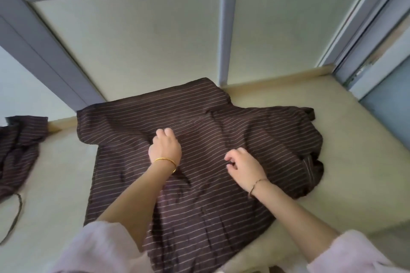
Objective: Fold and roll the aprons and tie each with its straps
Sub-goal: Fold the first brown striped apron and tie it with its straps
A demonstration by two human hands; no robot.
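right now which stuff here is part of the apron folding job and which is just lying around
Part of the job:
- spread striped apron
- second striped apron at the left edge
- its loose strap
- left hand and right hand, both on the spread apron

Just there:
- gold bangle
- thin bracelet
- window frame

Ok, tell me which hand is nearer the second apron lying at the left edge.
Left. The left hand rests mid-apron, closer to the second apron; the right hand lies farther right.
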